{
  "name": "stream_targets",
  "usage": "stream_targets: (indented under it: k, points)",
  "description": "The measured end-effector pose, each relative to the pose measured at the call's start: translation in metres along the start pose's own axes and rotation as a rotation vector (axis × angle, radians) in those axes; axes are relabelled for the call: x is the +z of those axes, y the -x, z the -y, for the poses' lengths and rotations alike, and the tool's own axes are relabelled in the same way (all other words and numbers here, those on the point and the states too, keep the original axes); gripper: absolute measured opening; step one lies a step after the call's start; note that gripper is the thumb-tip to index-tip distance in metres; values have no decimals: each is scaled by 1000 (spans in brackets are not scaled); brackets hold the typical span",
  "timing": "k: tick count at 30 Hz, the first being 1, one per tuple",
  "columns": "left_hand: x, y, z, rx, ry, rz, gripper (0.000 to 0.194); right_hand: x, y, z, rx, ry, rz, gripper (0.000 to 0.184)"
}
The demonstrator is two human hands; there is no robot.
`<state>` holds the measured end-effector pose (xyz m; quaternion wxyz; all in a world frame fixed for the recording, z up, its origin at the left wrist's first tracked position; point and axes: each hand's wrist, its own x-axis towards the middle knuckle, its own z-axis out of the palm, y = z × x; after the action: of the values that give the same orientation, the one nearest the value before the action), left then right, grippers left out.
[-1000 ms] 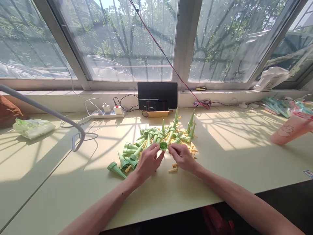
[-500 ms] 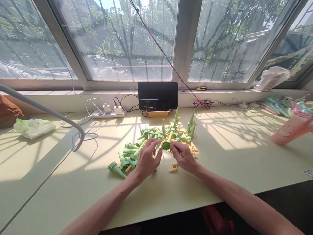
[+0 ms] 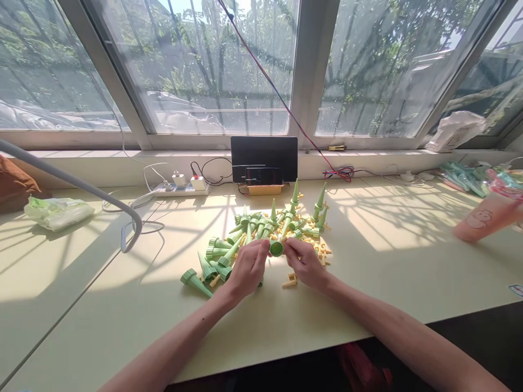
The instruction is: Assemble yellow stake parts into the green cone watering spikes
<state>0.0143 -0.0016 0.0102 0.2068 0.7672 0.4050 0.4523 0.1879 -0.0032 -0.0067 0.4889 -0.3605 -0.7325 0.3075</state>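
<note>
Between my hands is a green plant watering spike, its round, ridged open end turned toward me. My left hand is closed, with thumb and fingertips on the left side of that end. My right hand pinches it from the right; whether a small yellow valve is also in those fingers I cannot tell. Beyond my hands lies a heap of similar green spikes, some standing point up. Small yellow valves are scattered among them, and a few yellow pieces lie just below my right hand.
A black tablet and a phone lean on a cardboard stand at the back. A power strip and cables lie at back left, near a plastic packet. A pink cup is on the right. A grey bent tube crosses the left.
My left fingers, apart beside the spike before, have closed onto its rim. The spike has dropped slightly, with my right hand still on it.
</note>
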Motion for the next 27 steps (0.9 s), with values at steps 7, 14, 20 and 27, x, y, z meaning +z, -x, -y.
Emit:
stream_targets:
  k: [7,14,20,27]
  points:
    - [-1,-1,2,4,25,19,48,0,1,-1,19,-25,14,33]
    - [-3,-2,-1,6,36,64,48,-1,1,-2,20,-23,12,34]
    - [-6,-3,-5,35,-6,78,45,-1,0,-1,41,-12,-1,36]
    - [-6,-3,-8,13,20,93,34,-1,0,-4,46,-33,-1,35]
